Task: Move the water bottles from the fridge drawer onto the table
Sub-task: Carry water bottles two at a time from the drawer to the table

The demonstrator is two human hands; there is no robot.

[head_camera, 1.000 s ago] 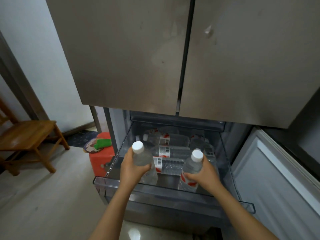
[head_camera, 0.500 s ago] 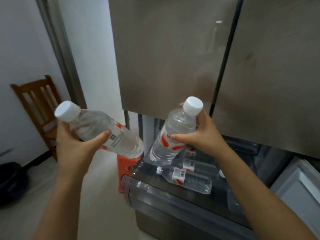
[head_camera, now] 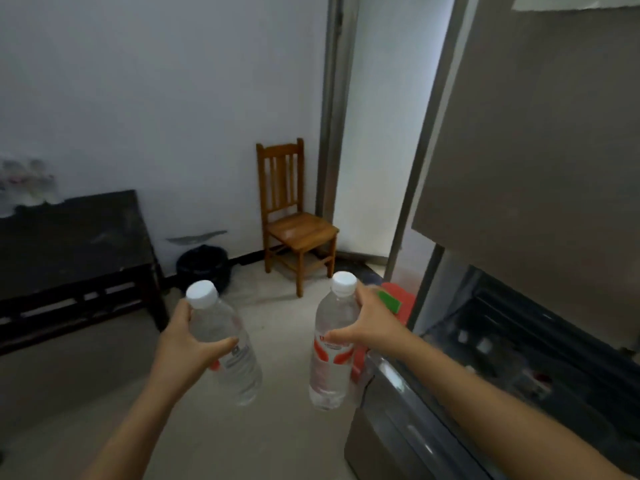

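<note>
My left hand (head_camera: 185, 344) grips a clear water bottle (head_camera: 228, 355) with a white cap, tilted with its base down to the right. In my right hand (head_camera: 372, 322) is a second clear bottle (head_camera: 330, 368) with a white cap and red label, held nearly upright. Both bottles hang in the air over the floor. The open fridge drawer (head_camera: 408, 393) is at the lower right, its inside dark and blurred; bottles in it cannot be made out clearly. A dark wooden table (head_camera: 72, 237) stands at the left against the wall.
A wooden chair (head_camera: 294, 220) stands by the far wall next to a doorway. A black bin (head_camera: 204, 266) sits between table and chair. A red stool (head_camera: 398, 303) with a green thing on it stands beside the fridge (head_camera: 536, 133). Pale floor lies between fridge and table.
The view has swung left from the fridge toward the table and chair. Both hands have carried their bottles away from the drawer and out over the floor.
</note>
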